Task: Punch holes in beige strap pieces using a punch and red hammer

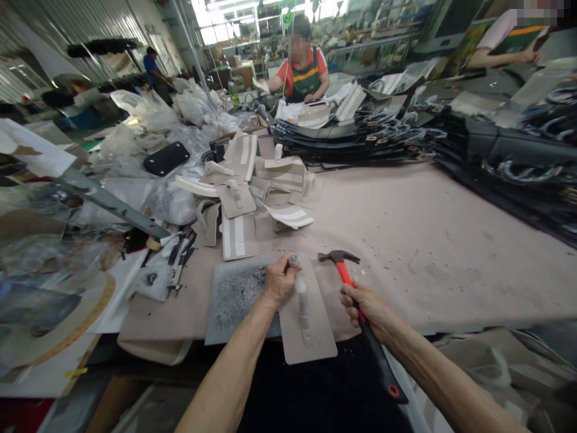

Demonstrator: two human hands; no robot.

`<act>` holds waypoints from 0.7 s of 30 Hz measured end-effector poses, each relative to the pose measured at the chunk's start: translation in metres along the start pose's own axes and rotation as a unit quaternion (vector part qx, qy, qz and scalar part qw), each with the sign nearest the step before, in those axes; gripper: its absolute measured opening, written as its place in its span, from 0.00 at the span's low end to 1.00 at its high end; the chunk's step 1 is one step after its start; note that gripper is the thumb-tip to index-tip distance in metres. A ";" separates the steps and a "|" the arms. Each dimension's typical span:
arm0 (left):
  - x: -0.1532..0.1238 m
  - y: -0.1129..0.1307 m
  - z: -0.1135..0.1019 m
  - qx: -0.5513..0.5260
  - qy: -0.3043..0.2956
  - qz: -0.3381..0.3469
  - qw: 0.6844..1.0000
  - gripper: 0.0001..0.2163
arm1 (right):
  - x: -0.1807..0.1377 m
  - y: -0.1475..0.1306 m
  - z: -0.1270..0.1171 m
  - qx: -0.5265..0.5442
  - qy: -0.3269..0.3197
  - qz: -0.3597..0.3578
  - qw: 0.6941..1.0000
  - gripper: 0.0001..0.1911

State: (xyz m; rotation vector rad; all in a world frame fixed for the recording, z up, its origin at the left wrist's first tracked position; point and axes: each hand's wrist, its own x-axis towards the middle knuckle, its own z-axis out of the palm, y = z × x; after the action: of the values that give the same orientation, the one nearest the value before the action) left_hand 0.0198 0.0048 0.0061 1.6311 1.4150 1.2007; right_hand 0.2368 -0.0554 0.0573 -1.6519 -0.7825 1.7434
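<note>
Hands — hammer (339, 264), punch (293, 260) — table edge (451, 328)

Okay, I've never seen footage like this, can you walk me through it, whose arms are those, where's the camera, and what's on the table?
The camera sits on a person's head, looking down, so both arms are theirs. The left hand pinches a small metal punch upright on a beige leather piece that lies partly over a grey pad. The right hand grips a hammer with a red and black handle. Similar beige pieces are piled further back on the table, black ones beyond. Other people work at the far side.
</note>
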 end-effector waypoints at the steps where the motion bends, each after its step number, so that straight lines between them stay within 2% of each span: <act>1: -0.001 0.000 0.001 0.004 0.003 0.007 1.000 0.06 | -0.006 -0.008 0.003 -0.044 0.014 -0.061 0.997 0.10; 2: -0.002 0.000 0.001 0.002 0.009 0.008 1.000 0.06 | -0.013 -0.017 0.006 -0.103 0.034 -0.138 0.984 0.13; 3: -0.002 -0.001 0.001 -0.003 0.016 0.005 1.000 0.06 | -0.018 -0.026 0.008 -0.172 0.064 -0.221 0.958 0.15; 5: -0.002 -0.002 0.002 -0.008 0.027 0.000 1.000 0.06 | -0.025 -0.040 0.011 -0.317 0.127 -0.355 0.870 0.16; 6: -0.001 -0.002 0.002 -0.005 0.030 0.000 1.000 0.06 | -0.027 -0.045 0.013 -0.387 0.143 -0.394 0.821 0.15; 8: -0.001 -0.002 0.003 0.010 0.035 0.000 0.999 0.05 | -0.027 -0.053 0.014 -0.516 0.132 -0.412 0.739 0.12; 10: -0.001 -0.002 0.002 0.026 0.039 -0.002 0.999 0.03 | -0.026 -0.063 0.014 -0.605 0.089 -0.395 0.685 0.10; 11: -0.001 -0.002 0.002 0.031 0.038 -0.002 0.999 0.02 | -0.028 -0.070 0.013 -0.625 0.076 -0.392 0.671 0.10; 13: -0.001 -0.002 0.002 0.034 0.032 0.004 0.999 0.03 | -0.036 -0.088 0.011 -0.605 0.094 -0.417 0.671 0.11; 16: -0.001 -0.004 0.002 0.024 0.023 0.011 0.999 0.06 | -0.051 -0.111 0.014 -0.459 0.206 -0.506 0.701 0.13; 18: -0.001 -0.005 0.002 0.018 0.020 0.011 1.000 0.06 | -0.052 -0.112 0.019 -0.377 0.267 -0.544 0.700 0.13; 20: -0.001 -0.006 0.002 0.020 0.021 0.009 1.000 0.04 | -0.044 -0.100 0.021 -0.420 0.234 -0.542 0.689 0.14; 21: -0.001 -0.006 0.002 0.026 0.021 0.007 0.999 0.04 | -0.038 -0.091 0.021 -0.482 0.182 -0.520 0.681 0.14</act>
State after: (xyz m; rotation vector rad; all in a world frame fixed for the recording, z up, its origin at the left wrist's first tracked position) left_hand 0.0197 0.0050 -0.0002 1.6624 1.4733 1.2229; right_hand 0.2205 -0.0264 0.1521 -1.4232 -2.0873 0.0910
